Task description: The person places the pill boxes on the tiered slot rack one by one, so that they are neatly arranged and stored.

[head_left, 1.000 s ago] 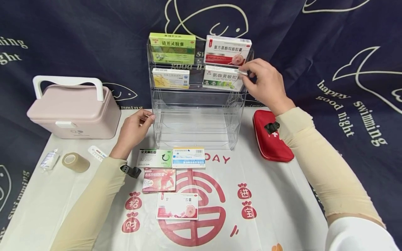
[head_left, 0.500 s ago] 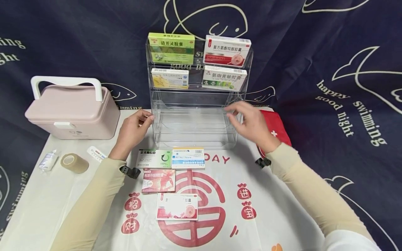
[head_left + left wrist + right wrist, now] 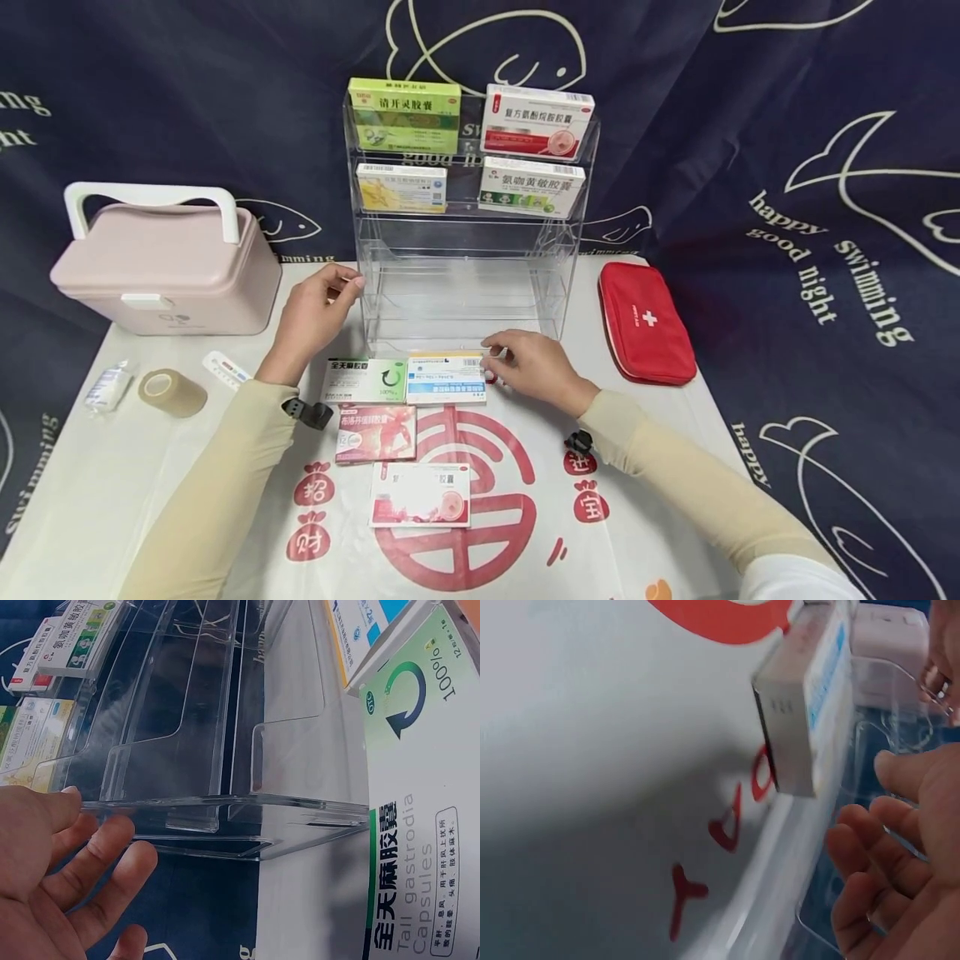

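Note:
A clear display rack (image 3: 465,287) stands at the back of the table. My left hand (image 3: 311,312) is at its left side, thumb and forefinger pinching the side edge; the other fingers spread loosely in the left wrist view. My right hand (image 3: 536,367) is beside the right end of a blue-and-white medicine box (image 3: 447,379). Its fingers are relaxed, apart from the box in the right wrist view. A green-and-white capsule box (image 3: 420,787) lies left of that one. Nearer me lie a pink medicine box (image 3: 377,433) and a red-and-white medicine box (image 3: 420,496).
Upper tiers hold a green box (image 3: 405,117), a red-and-white box (image 3: 538,121), a yellow-and-white box (image 3: 402,188) and a white-green box (image 3: 531,187). A pink case (image 3: 165,271), bandage roll (image 3: 172,393), thermometer (image 3: 225,367) and wrapped packet (image 3: 110,386) stand left; a red first-aid pouch (image 3: 647,325), right.
My right hand has let go of the white-green box on the second tier and come down to the blue-and-white box. My left hand has stayed at the rack's side.

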`<state>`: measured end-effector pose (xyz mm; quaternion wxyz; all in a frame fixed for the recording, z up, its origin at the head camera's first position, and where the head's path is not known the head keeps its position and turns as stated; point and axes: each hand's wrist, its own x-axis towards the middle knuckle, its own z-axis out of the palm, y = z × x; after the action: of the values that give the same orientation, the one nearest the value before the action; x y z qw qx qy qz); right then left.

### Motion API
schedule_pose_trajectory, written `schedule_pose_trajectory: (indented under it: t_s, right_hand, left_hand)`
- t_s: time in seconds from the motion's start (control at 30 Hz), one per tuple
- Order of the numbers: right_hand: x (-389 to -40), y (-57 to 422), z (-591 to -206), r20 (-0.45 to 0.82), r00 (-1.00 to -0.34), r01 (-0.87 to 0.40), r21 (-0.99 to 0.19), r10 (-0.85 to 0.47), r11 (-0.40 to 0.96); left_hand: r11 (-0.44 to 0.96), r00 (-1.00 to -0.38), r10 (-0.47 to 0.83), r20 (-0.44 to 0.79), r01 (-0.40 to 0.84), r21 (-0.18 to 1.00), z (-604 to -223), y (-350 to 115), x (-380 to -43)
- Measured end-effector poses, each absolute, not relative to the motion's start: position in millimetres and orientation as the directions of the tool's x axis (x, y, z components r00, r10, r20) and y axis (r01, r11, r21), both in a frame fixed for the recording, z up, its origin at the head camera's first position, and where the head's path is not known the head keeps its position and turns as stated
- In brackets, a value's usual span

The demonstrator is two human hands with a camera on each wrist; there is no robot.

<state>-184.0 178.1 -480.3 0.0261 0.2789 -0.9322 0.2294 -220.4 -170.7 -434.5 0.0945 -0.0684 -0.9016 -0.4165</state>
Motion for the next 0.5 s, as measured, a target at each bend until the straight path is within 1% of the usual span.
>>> schedule_pose_trajectory:
  t_s: [0.13,0.27,0.5]
  right_hand:
    - [-180.1,170.8,-489.9,0.122,-0.84,-0.532,-0.383,-0.529,0.755]
    - [-176.1,168.3,-494.2,0.093,-0.839,-0.531,-0.358,-0.536,0.768]
    - [-174.9,169.7,-494.3,0.054,-0.841,-0.51,-0.414,-0.539,0.754]
  left_hand:
    - [0.646,-0.972,0.044,0.23,0.203,0.736,-435.9,-171.1,-219.2]
    - [0.642,-0.972,0.047,0.228,0.204,0.739,-436.2,-170.7,-219.5]
    - [0.642,-0.973,0.048,0.225,0.203,0.74,-435.8,-171.1,-220.5]
